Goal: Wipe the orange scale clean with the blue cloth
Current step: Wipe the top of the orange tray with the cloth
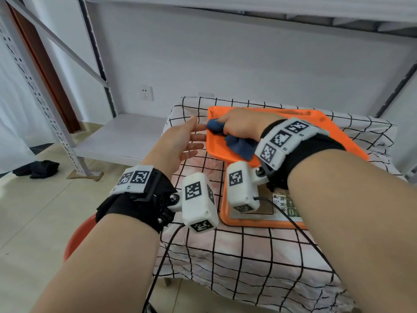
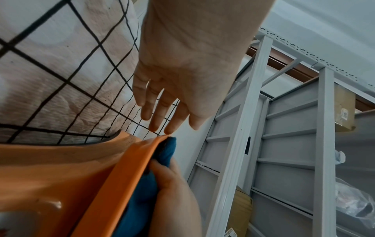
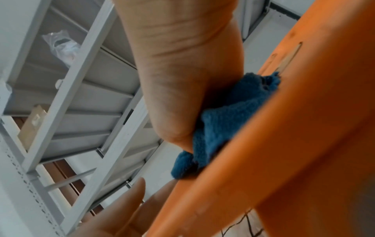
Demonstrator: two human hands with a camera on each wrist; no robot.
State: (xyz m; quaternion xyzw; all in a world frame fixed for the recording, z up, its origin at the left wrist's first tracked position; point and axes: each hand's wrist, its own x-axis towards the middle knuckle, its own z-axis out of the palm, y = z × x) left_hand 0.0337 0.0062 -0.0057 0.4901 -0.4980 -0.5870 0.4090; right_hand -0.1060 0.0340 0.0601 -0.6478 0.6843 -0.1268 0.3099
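The orange scale [image 1: 334,129] stands on a checked tablecloth; its tray [image 2: 129,173] [image 3: 284,144] is on top and the display panel faces me. My right hand [image 1: 234,127] grips the bunched blue cloth [image 1: 239,143] [image 2: 146,192] [image 3: 227,118] and presses it onto the tray near its left rim. A dark smear [image 1: 300,113] runs along the tray's far edge. My left hand [image 1: 180,138] [image 2: 162,115] is held with straight, spread fingers at the tray's left rim, fingertips at or just short of its edge, holding nothing.
The checked tablecloth [image 1: 237,256] covers a small table with edges close on all sides. A grey metal rack [image 1: 121,136] stands at left and behind. A red stool [image 1: 76,236] sits low at left. A dark rag [image 1: 38,169] lies on the floor.
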